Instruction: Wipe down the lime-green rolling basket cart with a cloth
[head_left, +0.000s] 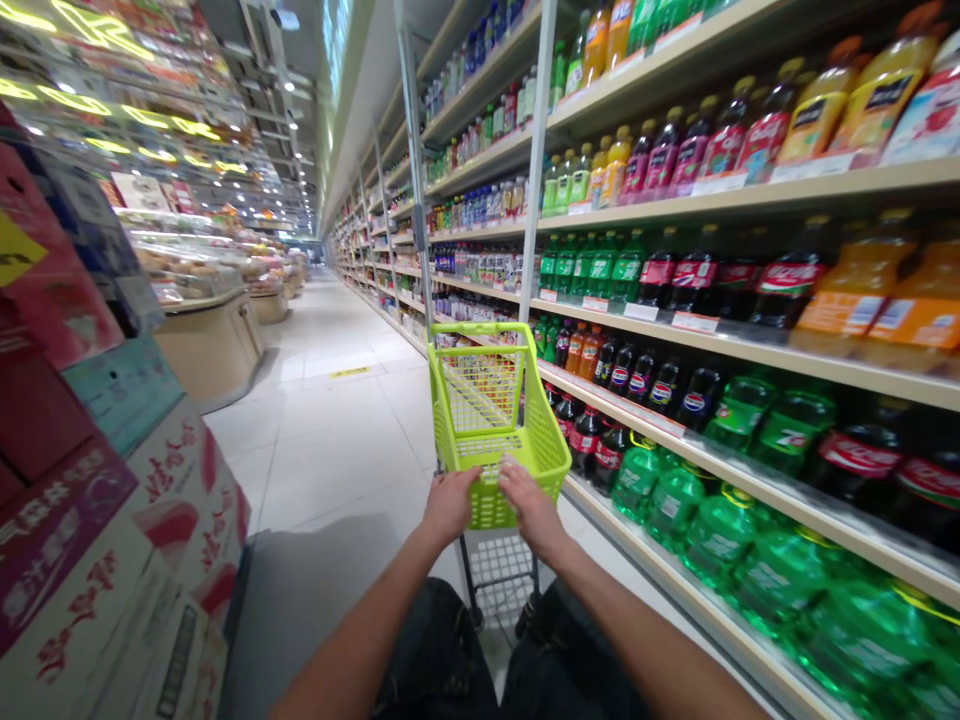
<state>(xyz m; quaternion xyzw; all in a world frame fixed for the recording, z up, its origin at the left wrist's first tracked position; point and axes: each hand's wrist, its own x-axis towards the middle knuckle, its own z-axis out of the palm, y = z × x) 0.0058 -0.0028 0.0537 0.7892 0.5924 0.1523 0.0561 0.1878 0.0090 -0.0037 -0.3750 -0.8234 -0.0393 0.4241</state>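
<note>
A lime-green shopping cart [536, 430] stands upright right in front of me, its plastic basket on a dark metal frame with a lower rack [499, 575]. At the left of its near edge, my left hand [450, 503] is closed, with the thumb toward the middle. My right hand [527, 503] grips the same edge a little farther right, fingers reaching forward over it. The part of the edge under both palms is hidden. Through the basket's open top its slotted floor and the raised far panel [484, 390] show.
Long shelves [750, 345] of bottled drinks run close along the right, with big green bottles [780, 570] at the bottom. Stacked cartons [150, 560] stand close on the left, a wooden display counter [210, 345] beyond them. A tiled aisle [322, 420] leads forward.
</note>
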